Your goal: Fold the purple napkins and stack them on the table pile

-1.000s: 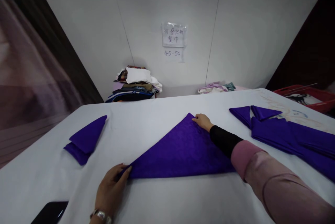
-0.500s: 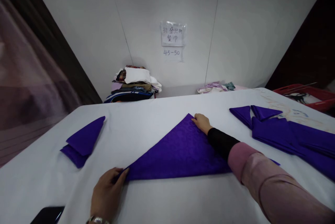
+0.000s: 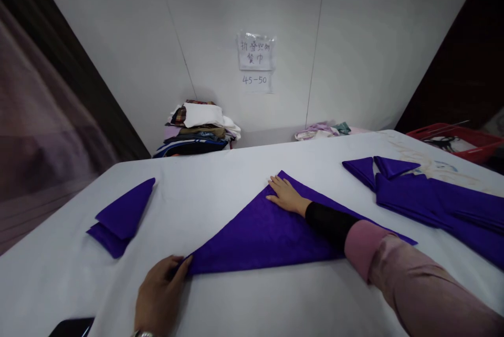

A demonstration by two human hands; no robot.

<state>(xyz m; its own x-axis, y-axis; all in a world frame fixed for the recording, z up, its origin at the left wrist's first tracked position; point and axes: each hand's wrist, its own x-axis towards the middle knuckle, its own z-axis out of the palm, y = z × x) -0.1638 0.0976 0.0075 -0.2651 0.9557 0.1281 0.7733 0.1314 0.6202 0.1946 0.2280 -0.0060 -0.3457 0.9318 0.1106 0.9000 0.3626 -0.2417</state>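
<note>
A purple cloth (image 3: 244, 237) lies folded in a large triangle on the white-covered table (image 3: 220, 179), its peak pointing away from me and its long edge towards me. My left hand (image 3: 159, 292) pinches the triangle's left corner between thumb and fingers. Flat on the cloth just below the peak rests my right hand (image 3: 285, 195), fingers spread and holding nothing. My right forearm crosses over the right half of the cloth and hides part of it. The right corner shows beyond the sleeve.
At the left lies a folded purple cloth (image 3: 128, 211); more purple cloths (image 3: 413, 198) lie at the right. Behind the table are stacked clothes (image 3: 202, 127) and a smaller fabric pile (image 3: 321, 131). A red basket (image 3: 476, 153) stands far right, a dark object (image 3: 73, 328) near left.
My right hand has let go of the edge near the peak and moved left onto the cloth, fingers now spread. My left hand still pinches the left corner. The view has shifted slightly.
</note>
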